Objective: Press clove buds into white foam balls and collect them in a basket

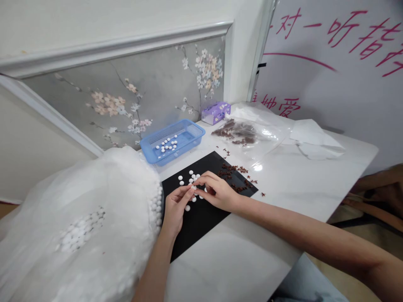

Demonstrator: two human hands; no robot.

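Observation:
My left hand (pixel 176 204) and my right hand (pixel 217 191) meet over a black mat (pixel 197 230). Pinched between the fingertips of both is a small white ball (pixel 193 188). Whether a brown piece is also between the fingers is too small to tell. Several loose white balls (pixel 180 178) lie around the hands on the mat. To the right of my right hand, small brown star-shaped pieces (pixel 242 169) are scattered over the mat's far corner and the table.
A blue basket (pixel 151 156) holding several white balls stands behind the mat. A large bag of white balls (pixel 82 230) fills the left. Behind, a clear bag of brown pieces (pixel 242 132) lies beside a purple tissue box (pixel 215 113). The white table (pixel 340 167) extends right.

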